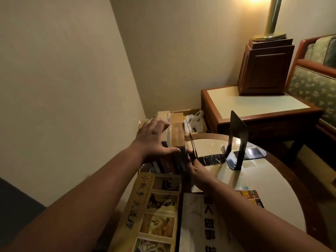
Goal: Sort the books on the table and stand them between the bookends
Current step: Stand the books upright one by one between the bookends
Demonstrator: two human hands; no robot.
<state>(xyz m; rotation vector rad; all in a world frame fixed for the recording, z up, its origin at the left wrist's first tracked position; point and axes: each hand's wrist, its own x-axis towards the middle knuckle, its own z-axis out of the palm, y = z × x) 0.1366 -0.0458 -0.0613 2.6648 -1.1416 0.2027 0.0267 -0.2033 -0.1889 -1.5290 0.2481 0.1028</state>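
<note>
At the left edge of the table, left hand touches upright books.

The person's left forearm and right forearm are bare along all the length that shows. The left hand and right hand are bare too. Finer detail on the fingers is lost in dim, blurred light.
</note>
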